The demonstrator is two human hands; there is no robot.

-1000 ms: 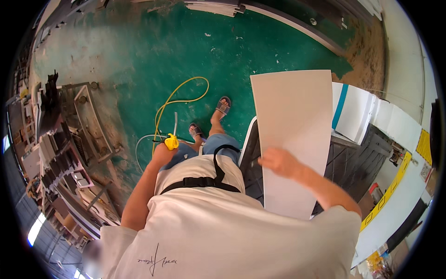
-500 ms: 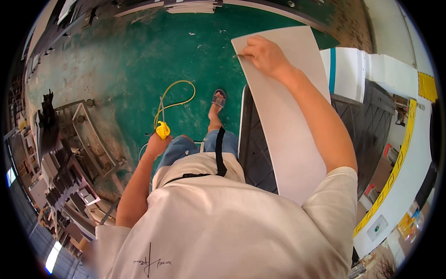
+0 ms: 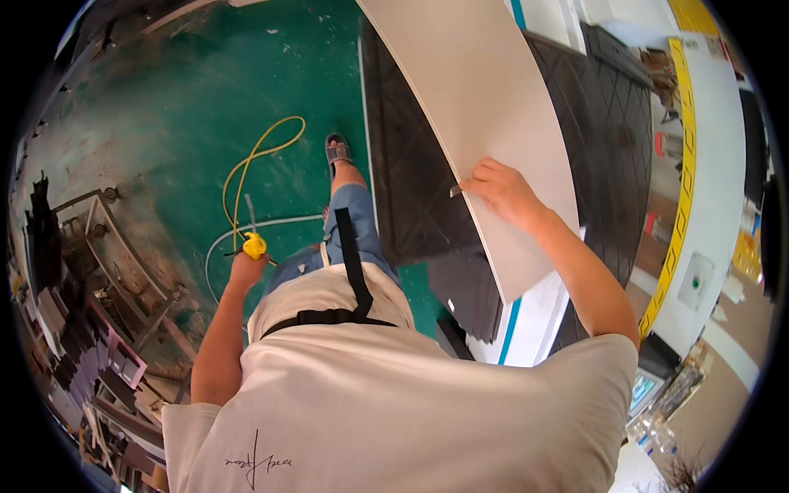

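White sheet panel (image 3: 485,123) sits far right, tilted over the dark mat (image 3: 411,181), running up out of view. Going left to right: your left hand (image 3: 246,267) is closed around a yellow air-blow tool (image 3: 254,244), with a yellow hose (image 3: 246,168) looping on the green floor (image 3: 164,123). Your right hand (image 3: 503,193) grips the panel's near edge, fingers curled over it.

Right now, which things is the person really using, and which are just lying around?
In use:
- right hand gripping the big white panel
- left hand holding the yellow tool with its yellow hose

Lying about:
- black mat
- metal frames on the green floor
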